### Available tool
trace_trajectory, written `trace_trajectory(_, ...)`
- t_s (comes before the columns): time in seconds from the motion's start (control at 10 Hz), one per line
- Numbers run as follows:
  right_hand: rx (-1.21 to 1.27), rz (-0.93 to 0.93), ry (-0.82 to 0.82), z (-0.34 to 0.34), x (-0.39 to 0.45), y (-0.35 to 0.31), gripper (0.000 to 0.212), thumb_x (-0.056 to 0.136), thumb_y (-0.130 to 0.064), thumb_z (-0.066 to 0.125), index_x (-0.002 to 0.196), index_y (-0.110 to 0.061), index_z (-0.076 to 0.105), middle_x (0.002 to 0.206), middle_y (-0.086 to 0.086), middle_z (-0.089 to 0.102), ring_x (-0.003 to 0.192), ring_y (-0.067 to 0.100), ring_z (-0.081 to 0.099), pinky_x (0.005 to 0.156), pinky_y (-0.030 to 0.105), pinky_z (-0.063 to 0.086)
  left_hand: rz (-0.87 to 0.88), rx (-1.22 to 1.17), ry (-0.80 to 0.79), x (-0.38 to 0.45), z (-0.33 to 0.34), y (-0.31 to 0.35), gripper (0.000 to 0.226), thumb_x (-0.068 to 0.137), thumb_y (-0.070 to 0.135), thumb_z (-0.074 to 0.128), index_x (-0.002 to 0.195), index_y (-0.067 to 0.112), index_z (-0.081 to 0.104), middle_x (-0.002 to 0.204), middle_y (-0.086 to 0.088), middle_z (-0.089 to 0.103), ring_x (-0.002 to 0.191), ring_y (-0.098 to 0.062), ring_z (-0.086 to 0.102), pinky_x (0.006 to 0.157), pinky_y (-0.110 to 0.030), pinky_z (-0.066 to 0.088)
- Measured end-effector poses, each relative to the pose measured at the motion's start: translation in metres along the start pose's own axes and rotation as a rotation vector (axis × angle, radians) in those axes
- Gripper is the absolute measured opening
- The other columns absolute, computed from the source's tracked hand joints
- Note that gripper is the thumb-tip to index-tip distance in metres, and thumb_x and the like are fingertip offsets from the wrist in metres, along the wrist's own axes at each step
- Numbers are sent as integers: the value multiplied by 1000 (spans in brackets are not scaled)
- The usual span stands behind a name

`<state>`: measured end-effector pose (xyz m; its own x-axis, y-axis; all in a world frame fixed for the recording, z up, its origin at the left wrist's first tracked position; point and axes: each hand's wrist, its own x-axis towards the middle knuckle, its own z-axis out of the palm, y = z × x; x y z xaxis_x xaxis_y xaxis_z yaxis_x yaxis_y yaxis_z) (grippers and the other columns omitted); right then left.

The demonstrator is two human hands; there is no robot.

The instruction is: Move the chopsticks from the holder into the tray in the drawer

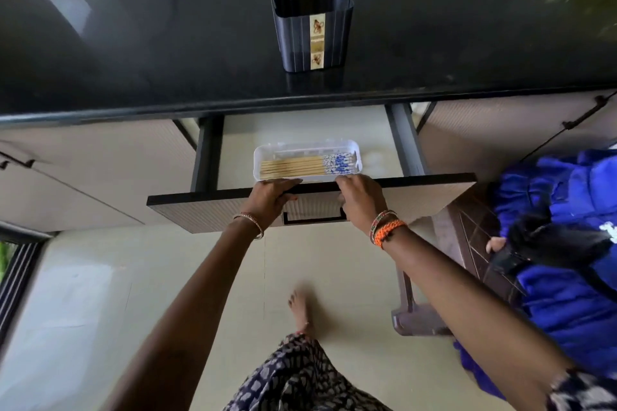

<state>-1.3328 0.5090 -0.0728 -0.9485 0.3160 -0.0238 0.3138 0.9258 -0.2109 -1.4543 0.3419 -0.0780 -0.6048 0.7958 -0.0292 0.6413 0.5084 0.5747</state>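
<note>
Over the drawer (417, 190) front edge, left hand (272, 195) and right hand (360, 200) grip it.

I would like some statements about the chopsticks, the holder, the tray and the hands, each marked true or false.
1. The chopsticks lie in the white tray inside the open drawer. True.
2. The dark holder lies tipped over on the counter. False: it stands upright.
3. Both hands rest on the drawer's front edge. True: left hand, right hand.
4. The right hand grips a chopstick. False: neither hand holds one.
</note>
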Motion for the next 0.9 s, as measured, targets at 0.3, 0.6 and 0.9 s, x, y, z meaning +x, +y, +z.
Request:
trace_trajectory(0.3,-280,17,213,-16,121,23,55,71,-2,66,125,-2,52,123,19,56,114,34,54,99,42,47,-68,134,219,101,-31,-32,58,83,10,63,137,7,39,143,-20,41,135,-36,34,111,-47,32)
trace_trajectory(0.6,-575,38,283,-21,186,37,36,69,-19,76,95,-10,53,86,7,57,78,24,55,83,37,52,3,216,317,147,-56,-45,45,83,5,59,127,1,49,127,-19,54,118,-36,49,107,-47,39)
trace_trajectory(0.9,-234,86,376,-50,159,20,67,64,-39,67,120,-5,53,120,14,58,112,32,54,108,50,35,35,178,385,133,-68,-4,48,84,11,52,131,2,44,134,-20,48,124,-34,45,109,-44,35)
